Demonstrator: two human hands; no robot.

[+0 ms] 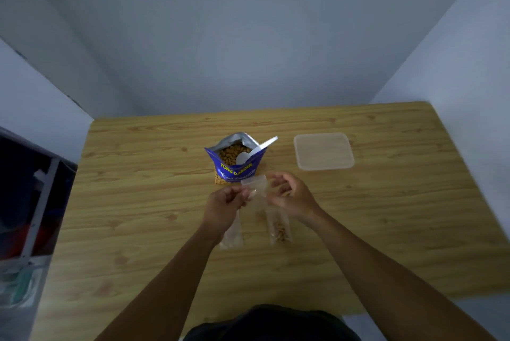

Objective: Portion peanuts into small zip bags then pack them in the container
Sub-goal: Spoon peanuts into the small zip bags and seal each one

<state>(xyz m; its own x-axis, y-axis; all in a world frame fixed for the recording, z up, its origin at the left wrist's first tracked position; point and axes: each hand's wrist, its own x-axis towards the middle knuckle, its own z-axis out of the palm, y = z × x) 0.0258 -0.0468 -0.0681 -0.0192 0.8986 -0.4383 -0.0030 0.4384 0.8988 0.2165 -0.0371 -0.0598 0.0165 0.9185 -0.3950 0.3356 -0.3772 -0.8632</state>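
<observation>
While the peanut bag [236,168] stands open just above centre frame, my left hand [224,205] and right hand [291,196] each pinch a side of a small zip bag [254,185] at centre. I judge its film light, limp and slippery, so it is best held by the stiffer zip strip. The container [324,151] sits upper right.

Held zip bag [256,187] blurred, top of flat bag [233,234] hidden under left hand [225,204]

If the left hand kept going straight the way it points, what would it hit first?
Probably the blue peanut bag, just beyond the left hand; depth is unclear.
</observation>
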